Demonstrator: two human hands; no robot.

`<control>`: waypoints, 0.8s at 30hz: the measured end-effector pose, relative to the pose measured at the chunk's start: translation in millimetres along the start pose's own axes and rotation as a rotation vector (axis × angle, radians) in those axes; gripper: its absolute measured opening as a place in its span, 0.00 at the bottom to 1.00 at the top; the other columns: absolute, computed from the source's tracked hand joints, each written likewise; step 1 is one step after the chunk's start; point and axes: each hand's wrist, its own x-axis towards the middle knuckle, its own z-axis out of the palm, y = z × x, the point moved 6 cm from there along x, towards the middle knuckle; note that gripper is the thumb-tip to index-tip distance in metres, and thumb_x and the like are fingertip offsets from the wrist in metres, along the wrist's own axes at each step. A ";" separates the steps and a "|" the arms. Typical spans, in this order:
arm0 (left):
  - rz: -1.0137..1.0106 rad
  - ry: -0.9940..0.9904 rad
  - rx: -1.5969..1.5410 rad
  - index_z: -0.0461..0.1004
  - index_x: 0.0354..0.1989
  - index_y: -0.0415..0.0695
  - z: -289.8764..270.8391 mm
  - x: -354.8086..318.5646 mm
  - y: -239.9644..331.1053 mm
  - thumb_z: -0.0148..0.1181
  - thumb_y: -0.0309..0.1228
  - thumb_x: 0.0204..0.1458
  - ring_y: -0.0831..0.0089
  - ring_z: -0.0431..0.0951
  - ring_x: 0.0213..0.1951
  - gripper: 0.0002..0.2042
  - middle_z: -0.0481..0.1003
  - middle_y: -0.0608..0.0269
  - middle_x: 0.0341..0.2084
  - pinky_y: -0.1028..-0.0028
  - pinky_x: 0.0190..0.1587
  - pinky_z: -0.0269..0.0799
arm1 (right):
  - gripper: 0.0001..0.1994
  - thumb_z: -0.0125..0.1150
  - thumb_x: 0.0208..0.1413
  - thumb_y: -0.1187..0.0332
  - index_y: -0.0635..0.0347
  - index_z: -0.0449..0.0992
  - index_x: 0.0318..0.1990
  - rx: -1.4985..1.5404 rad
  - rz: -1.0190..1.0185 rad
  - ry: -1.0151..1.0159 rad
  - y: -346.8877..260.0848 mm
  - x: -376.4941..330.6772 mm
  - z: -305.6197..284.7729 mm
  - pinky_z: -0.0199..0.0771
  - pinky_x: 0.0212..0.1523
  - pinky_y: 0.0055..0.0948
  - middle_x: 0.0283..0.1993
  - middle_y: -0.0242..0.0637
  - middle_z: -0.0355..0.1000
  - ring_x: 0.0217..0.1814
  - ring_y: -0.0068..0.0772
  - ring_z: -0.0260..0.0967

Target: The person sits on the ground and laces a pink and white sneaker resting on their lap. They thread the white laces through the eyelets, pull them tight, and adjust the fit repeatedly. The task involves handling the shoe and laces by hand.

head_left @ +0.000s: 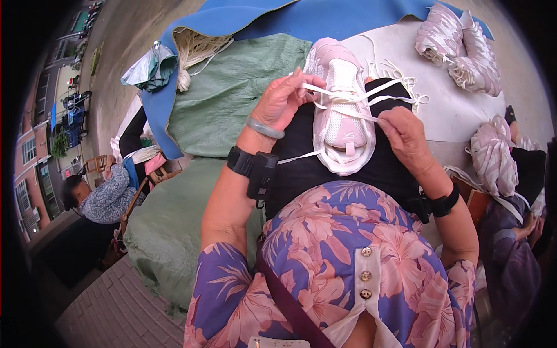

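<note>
A pale pink and white sneaker [343, 134] rests on my black-trousered lap, toe pointing away and heel opening toward me. White shoelace [355, 114] runs across its tongue through the eyelets. At the sneaker's left side my left hand [284, 101] is closed, with a strand of lace coming out between its fingers. My right hand [405, 138], on the other side, pinches a lace strand between thumb and finger and holds it taut. Another loose lace end trails left from the heel. Part of the left fingers is hidden behind the shoe's edge.
Loose white laces [400, 81] lie on a pale sheet beyond my right knee. Bundles of pink-white shoe parts [458, 49] sit at the far right. Green woven sacking [232, 87] and a bundle of cream laces [197, 49] are at left. People [110, 191] sit on both sides.
</note>
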 end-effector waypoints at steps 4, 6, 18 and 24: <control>-0.041 0.132 0.318 0.75 0.28 0.37 4.6 -1.9 -6.9 0.54 0.36 0.54 0.77 0.71 0.38 0.13 0.74 0.56 0.36 0.77 0.44 0.65 | 0.02 0.55 0.51 0.75 0.63 0.73 0.31 0.041 0.146 0.149 28.9 -27.0 -46.1 0.65 0.30 0.31 0.25 0.40 0.67 0.27 0.37 0.65; -0.090 0.205 0.481 0.74 0.27 0.38 7.9 -2.3 -15.2 0.56 0.35 0.53 0.80 0.71 0.36 0.12 0.74 0.62 0.34 0.79 0.42 0.65 | 0.04 0.55 0.51 0.74 0.66 0.73 0.31 -0.002 0.363 0.190 68.5 -60.5 -75.5 0.66 0.33 0.28 0.26 0.41 0.68 0.29 0.35 0.66; 0.582 0.213 1.513 0.76 0.27 0.43 79.3 -7.4 4.0 0.57 0.28 0.44 0.61 0.70 0.38 0.04 0.74 0.60 0.34 0.67 0.42 0.65 | 0.25 0.67 0.37 0.64 0.63 0.68 0.44 0.102 0.114 0.015 -11.3 -5.5 -24.3 0.68 0.43 0.36 0.41 0.46 0.69 0.42 0.45 0.68; 0.499 0.238 1.592 0.75 0.24 0.41 78.2 -0.4 -16.4 0.56 0.29 0.42 0.59 0.68 0.42 0.05 0.73 0.58 0.38 0.63 0.46 0.62 | 0.25 0.64 0.38 0.62 0.64 0.63 0.44 -0.139 0.030 -0.076 -32.9 21.8 20.4 0.68 0.34 0.39 0.37 0.44 0.65 0.36 0.44 0.67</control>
